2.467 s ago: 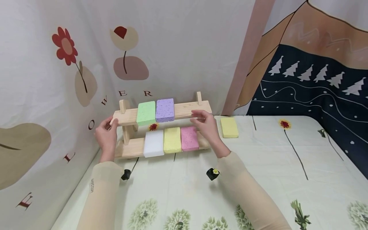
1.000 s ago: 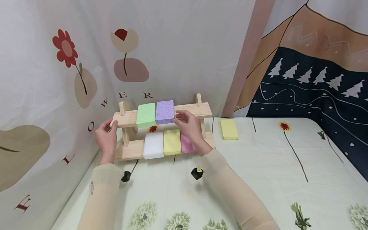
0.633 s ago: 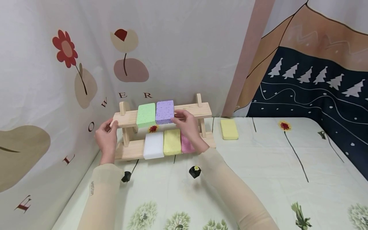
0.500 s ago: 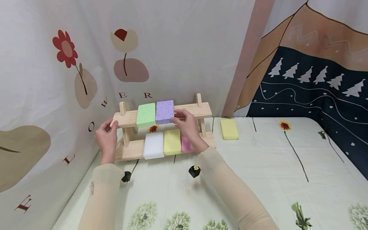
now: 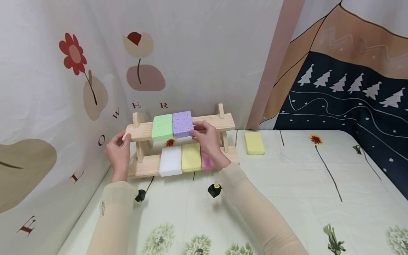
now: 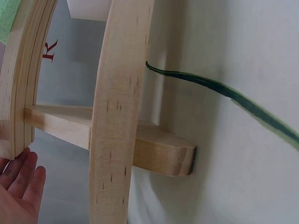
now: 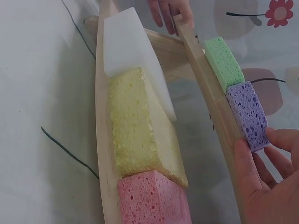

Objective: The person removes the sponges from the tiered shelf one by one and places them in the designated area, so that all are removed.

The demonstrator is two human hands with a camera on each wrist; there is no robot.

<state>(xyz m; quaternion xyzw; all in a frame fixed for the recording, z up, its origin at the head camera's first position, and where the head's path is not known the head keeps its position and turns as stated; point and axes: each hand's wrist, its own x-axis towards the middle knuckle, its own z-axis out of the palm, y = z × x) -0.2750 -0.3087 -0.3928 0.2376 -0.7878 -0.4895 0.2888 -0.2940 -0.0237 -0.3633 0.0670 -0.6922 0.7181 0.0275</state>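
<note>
Left of the frame's centre, the right hand (image 5: pixel 207 141) pinches the lower-right corner of the slightly skewed purple sponge (image 5: pixel 182 123) beside the green sponge (image 5: pixel 162 126), seemingly aligning it, which calls for gentle nudging while the left hand (image 5: pixel 118 150) grips the wooden rack (image 5: pixel 211 121).

Head view forward and down, each wrist view close in, all sharing the wooden rack (image 5: pixel 143 165)

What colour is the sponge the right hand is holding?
That sponge is purple with dark spots, clearest in the right wrist view.
</note>
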